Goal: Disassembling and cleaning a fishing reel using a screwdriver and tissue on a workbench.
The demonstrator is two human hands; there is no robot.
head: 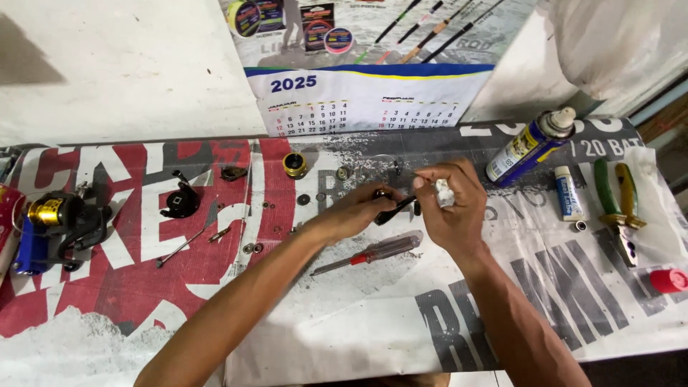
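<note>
1. The person's left hand (358,208) is curled shut around a small black part (393,209) — looks like a reel handle or arm — pinching it between thumb and fingers just above the middle of the bench.
2. The right hand (448,204) is closed too, with a crumpled white wad (445,192), cloth or tissue, tucked in its fingers. What looks like a thin pin or wire pokes out from the fingertips toward the left hand; too small to say more.
3. The two hands are nearly touching, and the black part sits right between them, held up off the printed banner (502,315) that covers the table.
4. Just below the hands lies a screwdriver (373,254) with a clear and red handle, flat on the banner.
5. Left of the hands there are loose bits scattered about: small washers and screws, a gold spool piece (294,165), a black round cover (180,202).
6. Far left, a black and gold fishing reel (61,222) sits near the table edge.
7. To the right — well apart from the hands — a blue and yellow spray can (530,145) lies tilted, then a small white tube (568,192), green-handled pliers (618,208) and a red cap (669,280).
8. A wall calendar (365,93) hangs behind the bench.
</note>
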